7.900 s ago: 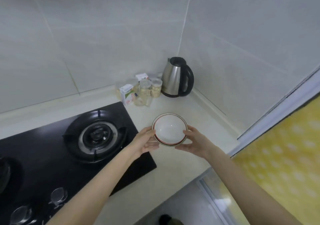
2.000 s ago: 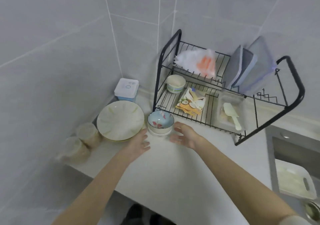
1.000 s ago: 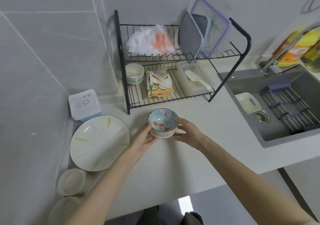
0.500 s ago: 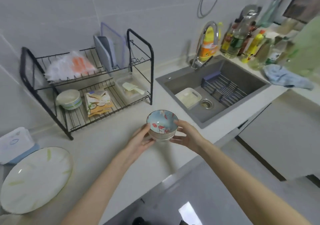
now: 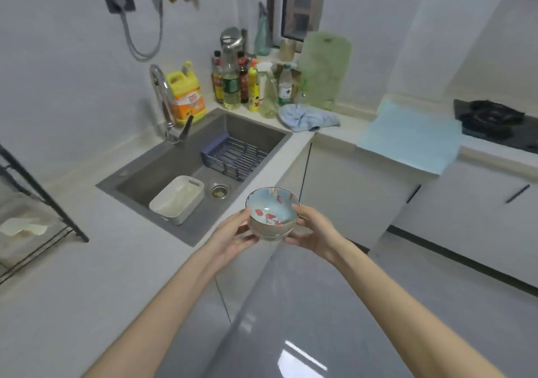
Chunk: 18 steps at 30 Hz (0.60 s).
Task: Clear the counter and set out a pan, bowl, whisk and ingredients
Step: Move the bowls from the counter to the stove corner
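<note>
Nearest lies the glossy grey tiled floor [image 5: 291, 319], and that is the chief hazard: the small blue ceramic bowl with red leaves [image 5: 272, 210] is held in the air past the edge of the pale stone desk [image 5: 72, 275], with nothing under it but that floor. The left hand [image 5: 233, 236] and right hand [image 5: 316, 232] cup it from opposite sides, fingers [image 5: 301, 213] curled round its wall. It seems to sit nested in a plain white bowl [image 5: 272, 235]. If so, a squeeze on the upper one alone could let the lower slide out and break.

Just beyond is the grey sunken sink [image 5: 163, 171], holding a white plastic basket [image 5: 177, 198]. A low swing could knock the bowl on the desk corner.

Farther right, a pale blue cloth mat [image 5: 407, 139] lies on the desk beside a black gas hob [image 5: 495, 124]. Its front hangs over the edge, so a bowl set near that edge might drag the cloth down.
</note>
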{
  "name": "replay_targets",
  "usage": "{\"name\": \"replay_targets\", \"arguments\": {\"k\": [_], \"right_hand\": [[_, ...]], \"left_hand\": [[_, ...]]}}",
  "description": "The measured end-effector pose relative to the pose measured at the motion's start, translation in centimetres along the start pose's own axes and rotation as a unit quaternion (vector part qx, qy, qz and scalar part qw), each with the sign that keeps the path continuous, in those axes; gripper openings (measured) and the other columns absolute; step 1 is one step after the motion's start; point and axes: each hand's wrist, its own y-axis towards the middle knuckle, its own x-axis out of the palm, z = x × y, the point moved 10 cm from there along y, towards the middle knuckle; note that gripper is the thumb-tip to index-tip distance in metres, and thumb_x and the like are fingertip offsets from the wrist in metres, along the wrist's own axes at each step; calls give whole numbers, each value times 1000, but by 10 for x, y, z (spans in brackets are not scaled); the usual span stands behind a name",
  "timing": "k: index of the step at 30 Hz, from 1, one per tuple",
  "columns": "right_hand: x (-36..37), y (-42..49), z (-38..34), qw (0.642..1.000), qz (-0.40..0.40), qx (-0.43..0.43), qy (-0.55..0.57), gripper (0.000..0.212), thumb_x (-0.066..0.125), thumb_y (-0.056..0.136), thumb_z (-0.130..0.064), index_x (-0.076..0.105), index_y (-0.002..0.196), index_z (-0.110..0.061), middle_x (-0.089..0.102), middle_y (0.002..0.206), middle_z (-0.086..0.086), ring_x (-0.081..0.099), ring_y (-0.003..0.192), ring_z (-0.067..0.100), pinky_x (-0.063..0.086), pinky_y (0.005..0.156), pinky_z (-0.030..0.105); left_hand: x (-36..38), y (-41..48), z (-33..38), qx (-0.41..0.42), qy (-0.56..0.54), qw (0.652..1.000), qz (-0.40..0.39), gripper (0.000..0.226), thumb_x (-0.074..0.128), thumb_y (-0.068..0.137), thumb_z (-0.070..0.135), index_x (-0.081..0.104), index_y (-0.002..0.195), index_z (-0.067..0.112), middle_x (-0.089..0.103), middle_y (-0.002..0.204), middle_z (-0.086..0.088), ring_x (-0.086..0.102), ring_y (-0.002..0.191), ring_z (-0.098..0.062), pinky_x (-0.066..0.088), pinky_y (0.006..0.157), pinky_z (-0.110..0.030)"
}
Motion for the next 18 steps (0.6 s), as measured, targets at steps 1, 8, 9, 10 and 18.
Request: {"name": "replay_targets", "arguments": {"k": [1, 8, 9, 10, 18], "right_hand": [[-21, -1, -7, 1000, 13, -7, 10, 28, 65, 87, -29, 60, 111, -15, 63, 116, 12, 69, 76, 27, 58, 74, 39], [-152, -15, -55, 988, 118, -52, 89, 28, 65, 88, -29, 60, 112, -15, 63, 110, 10, 68, 88, 33, 58, 81, 43], [-166, -13, -59, 985, 127, -59, 96, 31, 65, 88, -29, 60, 115, -14, 62, 116, 11, 68, 92, 34, 57, 85, 45], [-185, -12, -66, 982, 142, -67, 106, 33, 66, 87, -30, 61, 116, -15, 61, 119, 12, 68, 94, 35, 56, 86, 47], [-304, 6, -117, 953, 226, -104, 172, 40, 67, 86, -30, 58, 123, -14, 61, 123, 12, 68, 92, 30, 56, 87, 46]], "left_hand": [[23, 6, -2, -8, 10, 1000, -15, 15, 60, 91, 25, 60, 99, 13, 59, 105, -15, 62, 93, -27, 50, 93, -41], [167, 64, -21, -49, 78, 986, -137, 23, 62, 90, 25, 62, 105, 8, 60, 109, -18, 62, 101, -28, 57, 82, -37], [182, 73, -24, -56, 89, 983, -150, 30, 62, 89, 27, 61, 112, 7, 60, 114, -19, 61, 107, -29, 57, 83, -37], [204, 83, -28, -65, 104, 978, -167, 35, 62, 89, 27, 60, 117, 7, 60, 117, -18, 60, 111, -29, 57, 83, -37], [345, 165, -39, -96, 157, 949, -257, 31, 63, 88, 24, 60, 115, 8, 62, 116, -12, 57, 112, -22, 55, 85, -41]]}}
